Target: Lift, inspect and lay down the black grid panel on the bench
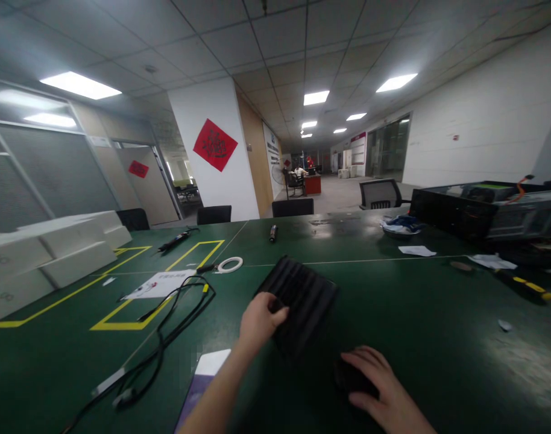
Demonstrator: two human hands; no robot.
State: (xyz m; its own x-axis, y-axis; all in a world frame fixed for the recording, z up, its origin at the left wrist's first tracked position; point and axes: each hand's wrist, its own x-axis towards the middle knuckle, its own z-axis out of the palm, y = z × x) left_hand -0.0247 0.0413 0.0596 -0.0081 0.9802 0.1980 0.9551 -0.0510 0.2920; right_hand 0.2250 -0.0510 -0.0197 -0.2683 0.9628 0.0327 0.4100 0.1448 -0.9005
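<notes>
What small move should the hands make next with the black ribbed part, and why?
Probably the left hand should lift the black ribbed part slightly: it grips the part's near corner, and the part lies on the green table. The right hand rests on a small black object beside it.

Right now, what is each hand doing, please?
Left hand: closed on the black ribbed panel.
Right hand: over a small dark object; grip cannot be told.

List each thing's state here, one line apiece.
left hand: closed on the ribbed black panel at its near edge
ribbed black panel: held by one edge
right hand: spread over a small black object
small black object: mostly covered
computer case: top open
white cord: coiled
black cable: uncoiled
</notes>
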